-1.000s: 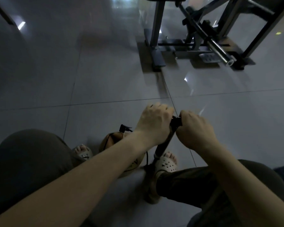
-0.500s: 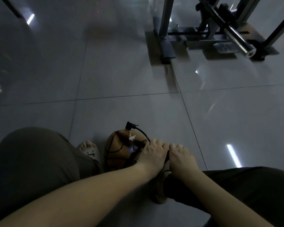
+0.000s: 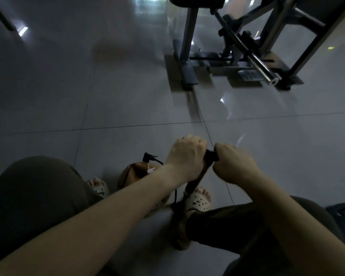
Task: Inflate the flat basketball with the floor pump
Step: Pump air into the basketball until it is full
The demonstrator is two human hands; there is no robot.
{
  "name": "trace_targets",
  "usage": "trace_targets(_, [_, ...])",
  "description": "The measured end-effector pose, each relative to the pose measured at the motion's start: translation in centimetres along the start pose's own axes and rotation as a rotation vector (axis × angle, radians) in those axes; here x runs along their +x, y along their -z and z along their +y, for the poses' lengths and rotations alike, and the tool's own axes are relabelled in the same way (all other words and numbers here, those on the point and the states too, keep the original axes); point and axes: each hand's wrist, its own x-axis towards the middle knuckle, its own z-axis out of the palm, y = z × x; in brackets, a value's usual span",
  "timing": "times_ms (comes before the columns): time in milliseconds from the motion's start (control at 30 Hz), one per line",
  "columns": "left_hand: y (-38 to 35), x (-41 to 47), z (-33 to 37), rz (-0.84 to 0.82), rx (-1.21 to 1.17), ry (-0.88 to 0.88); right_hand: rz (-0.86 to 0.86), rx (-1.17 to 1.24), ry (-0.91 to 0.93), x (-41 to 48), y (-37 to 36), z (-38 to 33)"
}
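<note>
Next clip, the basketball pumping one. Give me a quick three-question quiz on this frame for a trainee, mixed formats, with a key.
1. True or false: the left hand and the right hand both grip the pump handle.
2. Where does the basketball lie? A) on the floor beside the left foot B) in the person's lap C) held against the chest
3. Short answer: which foot stands at the bottom of the pump shaft?

Key: 1 true; 2 A; 3 the right foot.
</note>
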Motion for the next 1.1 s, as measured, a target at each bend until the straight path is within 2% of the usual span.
trace_targets(67, [1.0, 0.1, 0.0, 0.045, -0.01, -0.007, 0.094, -0.014, 0.045, -0.5, 0.5, -0.4])
trace_targets(167, [-1.5, -1.3, -0.1, -0.037, 0.075, -0.001, 0.189, -0.044, 0.121, -1.7, -3.1, -0.9])
trace_targets(333, [-8.2, -4.7, -1.2, -0.128, 0.113, -0.013, 0.024, -0.017, 0.059, -1.8, -10.3, -1.1])
trace_targets(500, [-12.3, -5.9, -2.0, -0.198, 0.141, 0.042, -0.165, -0.092, 0.137, -0.6, -11.9, -1.0])
trace_targets(667, [-13.3, -5.3, -2.6, -0.255, 0.113, 0.064, -0.253, -0.069, 0.093, 0.7, -13.0, -0.7])
trace_targets(767, [-13.0, -5.1, -2.5, -0.329, 0.136, 0.0, -0.344, -0.108, 0.109, 0.2, -12.7, -0.5])
trace_targets(833, [-11.4, -4.3, -2.0, -0.356, 0.151, -0.033, -0.33, -0.057, 0.068, -0.2, -11.7, -0.2])
trace_targets(967, [-5.0, -0.9, -0.9, -0.164, 0.003, -0.029, -0.115, 0.004, -0.052, 0.4, -5.1, 0.4])
trace_targets(1100, [0.6, 0.8, -0.6, 0.092, -0.052, -0.056, 0.106, 0.049, 0.004, 0.2, 1.2, 0.1])
